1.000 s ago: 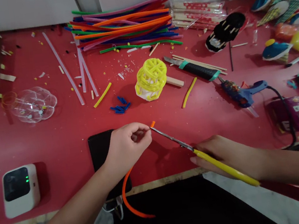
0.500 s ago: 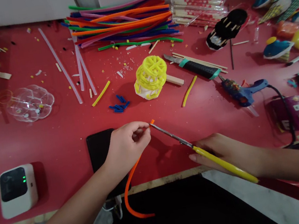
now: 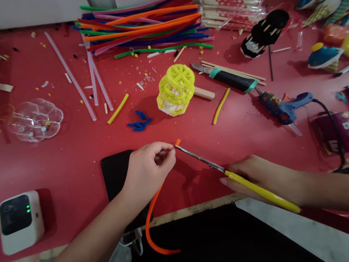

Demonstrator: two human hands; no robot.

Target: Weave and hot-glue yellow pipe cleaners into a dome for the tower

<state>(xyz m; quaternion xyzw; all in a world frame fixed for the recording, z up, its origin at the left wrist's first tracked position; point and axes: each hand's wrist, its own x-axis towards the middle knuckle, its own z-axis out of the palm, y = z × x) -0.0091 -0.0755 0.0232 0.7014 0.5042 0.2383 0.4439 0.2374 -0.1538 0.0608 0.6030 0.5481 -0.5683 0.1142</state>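
My left hand (image 3: pixel 151 165) pinches an orange pipe cleaner (image 3: pixel 150 226) near its upper end; the rest curves down past the table edge. My right hand (image 3: pixel 262 177) is closed round the yellow handles of a pair of scissors (image 3: pixel 252 189). The scissor tips lie across the orange end, right beside my left fingertips, and a short orange stub shows past the blades. Beyond my hands stands a small yellow lantern-like model on a white base (image 3: pixel 176 89). Short blue pieces (image 3: pixel 139 122) lie to its left.
Behind lies a pile of coloured pipe cleaners (image 3: pixel 145 26). On the right are a utility knife (image 3: pixel 232 78), a blue glue gun (image 3: pixel 284 108) and a black figure (image 3: pixel 263 32). A black phone (image 3: pixel 115 170) sits under my left wrist. A white device (image 3: pixel 20 222) and clear flower-shaped tray (image 3: pixel 35 121) are left.
Almost nothing differs. Both hands, the scissors and the orange pipe cleaner keep their places, with only a very slight shift of the view.
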